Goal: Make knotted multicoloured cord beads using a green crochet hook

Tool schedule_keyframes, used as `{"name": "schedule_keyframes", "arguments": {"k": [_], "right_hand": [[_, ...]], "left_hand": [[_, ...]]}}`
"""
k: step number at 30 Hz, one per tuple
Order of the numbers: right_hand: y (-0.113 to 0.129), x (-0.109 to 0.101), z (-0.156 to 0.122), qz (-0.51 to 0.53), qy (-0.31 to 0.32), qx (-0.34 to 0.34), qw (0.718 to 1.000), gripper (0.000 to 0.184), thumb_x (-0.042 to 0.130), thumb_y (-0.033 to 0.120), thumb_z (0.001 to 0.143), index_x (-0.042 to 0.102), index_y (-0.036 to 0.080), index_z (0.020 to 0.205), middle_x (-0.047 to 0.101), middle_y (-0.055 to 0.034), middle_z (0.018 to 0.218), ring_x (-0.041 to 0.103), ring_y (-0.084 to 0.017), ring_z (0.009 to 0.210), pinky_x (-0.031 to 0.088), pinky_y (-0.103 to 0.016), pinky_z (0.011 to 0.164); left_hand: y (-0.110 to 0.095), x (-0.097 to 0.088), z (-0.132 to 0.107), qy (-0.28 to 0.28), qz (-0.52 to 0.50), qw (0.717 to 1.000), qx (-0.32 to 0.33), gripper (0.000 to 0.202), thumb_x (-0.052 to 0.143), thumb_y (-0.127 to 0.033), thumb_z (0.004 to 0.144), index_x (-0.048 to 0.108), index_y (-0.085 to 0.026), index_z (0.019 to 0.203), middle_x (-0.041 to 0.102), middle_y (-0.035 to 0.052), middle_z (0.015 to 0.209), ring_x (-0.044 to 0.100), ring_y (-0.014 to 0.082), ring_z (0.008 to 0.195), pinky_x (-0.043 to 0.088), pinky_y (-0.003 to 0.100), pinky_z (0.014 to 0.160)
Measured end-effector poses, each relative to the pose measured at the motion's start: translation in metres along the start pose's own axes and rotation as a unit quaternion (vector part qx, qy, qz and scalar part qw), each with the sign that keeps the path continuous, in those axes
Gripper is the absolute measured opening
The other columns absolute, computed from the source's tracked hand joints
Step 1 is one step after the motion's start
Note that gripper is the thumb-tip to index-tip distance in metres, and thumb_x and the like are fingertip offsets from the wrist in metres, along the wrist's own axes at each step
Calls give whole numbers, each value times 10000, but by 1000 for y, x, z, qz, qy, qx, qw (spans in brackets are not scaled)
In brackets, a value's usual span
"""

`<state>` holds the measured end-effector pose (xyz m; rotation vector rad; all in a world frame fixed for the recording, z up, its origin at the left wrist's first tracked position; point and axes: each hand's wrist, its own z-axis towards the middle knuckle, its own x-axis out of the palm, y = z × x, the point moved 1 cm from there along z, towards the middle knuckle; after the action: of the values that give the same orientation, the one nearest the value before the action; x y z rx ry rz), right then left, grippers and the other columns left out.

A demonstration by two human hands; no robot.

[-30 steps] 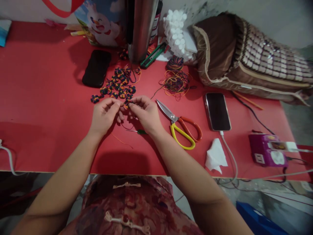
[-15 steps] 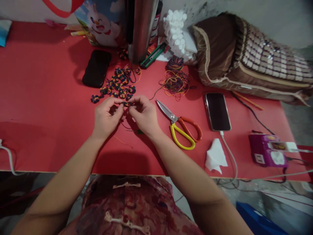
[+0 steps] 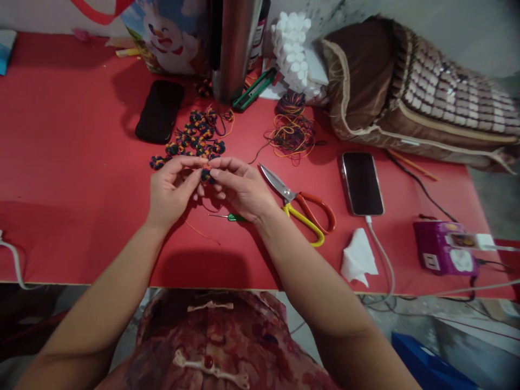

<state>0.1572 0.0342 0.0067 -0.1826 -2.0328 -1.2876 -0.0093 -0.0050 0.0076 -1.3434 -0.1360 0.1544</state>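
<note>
Surface (image 3: 81, 271), red: near edge along the bottom of the frame, with a bare strip behind it.
Crochet hook (image 3: 227, 217), lower centre, lying loose by the right wrist.
Left hand (image 3: 170, 187) and right hand (image 3: 244, 187), centre: both closed in a fingertip pinch on one small crocheted piece (image 3: 207, 174), which is being shaped. It likely needs a fine, light grip.
Scissors (image 3: 300, 208) right of centre, blades toward the hands. Open room at the left of the frame.
Pile of similar pieces (image 3: 195, 138) just beyond the hands.
Yarn tangle (image 3: 291, 132), upper centre.
</note>
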Motion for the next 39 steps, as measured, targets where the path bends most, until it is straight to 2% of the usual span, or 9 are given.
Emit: {"name": "schedule_keyframes", "arguments": {"k": [3, 7, 13, 21, 25, 28, 33, 36, 39], "right_hand": [[1, 0, 1, -13, -3, -15, 1000, 449, 1068, 322, 661, 776, 180, 971, 744, 52, 809, 580, -49, 581, 467, -194, 531], [0, 1, 2, -25, 5, -17, 1000, 448, 1061, 299, 644, 765, 190, 962, 696, 81, 725, 544, -53, 535, 431, -206, 516], [1, 1, 1, -23, 7, -13, 1000, 399, 1013, 277, 696, 752, 193, 987, 723, 67, 804, 533, -46, 562, 421, -207, 517], [1, 3, 1, 48, 55, 26, 997, 441, 1046, 269, 673, 778, 182, 1013, 734, 69, 755, 346, -7, 491, 320, -175, 457], [1, 4, 1, 57, 55, 26, 996, 375, 1032, 216, 690, 800, 184, 981, 757, 56, 763, 324, -4, 483, 310, -168, 442], [2, 4, 0, 61, 36, 33, 997, 332, 1001, 167, 711, 798, 183, 972, 768, 47, 797, 376, -14, 498, 365, -168, 451], [1, 1, 0, 74, 43, 51, 995, 342, 989, 248, 787, 785, 178, 1051, 707, 59, 701, 564, -71, 553, 500, -178, 498], [-1, -1, 2, 80, 36, 40, 995, 376, 998, 224, 767, 783, 176, 1071, 725, 61, 727, 601, -70, 571, 527, -171, 512], [-1, -1, 2, 76, 30, 25, 996, 357, 983, 196, 763, 777, 168, 1053, 722, 62, 725, 581, -59, 562, 510, -164, 515]], "left_hand": [[0, 3, 3, -7, -130, 983, -128, 166, 916, -242, 848, 867, -210, 1004, 729, 6, 762, 544, 87, 475, 382, 210, 398], [-4, 3, 7, -14, -173, 969, -178, 266, 956, -196, 708, 855, -191, 954, 697, -17, 709, 478, 53, 448, 329, 172, 373], [-5, 1, 8, -8, -173, 965, -197, 355, 965, -149, 630, 854, -187, 965, 756, 10, 832, 561, 55, 547, 418, 155, 443], [-5, 1, 10, 19, -273, 930, -246, 432, 1019, -101, 569, 868, -184, 966, 755, 0, 801, 490, 22, 530, 402, 117, 452], [-5, 1, 10, 23, -281, 928, -245, 419, 1001, -91, 575, 871, -202, 957, 722, -7, 767, 446, 27, 524, 365, 125, 433], [-4, 2, 11, 22, -280, 927, -250, 393, 982, -104, 595, 871, -212, 956, 737, 6, 808, 449, 39, 537, 343, 141, 421], [-5, 2, 13, -2, -296, 921, -254, 354, 981, -119, 620, 887, -225, 944, 648, -32, 693, 453, 48, 538, 378, 141, 438], [-6, 1, 14, -25, -296, 919, -258, 349, 971, -115, 610, 888, -222, 932, 686, -21, 728, 488, 52, 557, 415, 143, 458], [-6, -1, 14, -12, -284, 921, -267, 337, 930, -126, 618, 886, -202, 944, 644, -19, 676, 521, 77, 570, 441, 159, 470]]}}
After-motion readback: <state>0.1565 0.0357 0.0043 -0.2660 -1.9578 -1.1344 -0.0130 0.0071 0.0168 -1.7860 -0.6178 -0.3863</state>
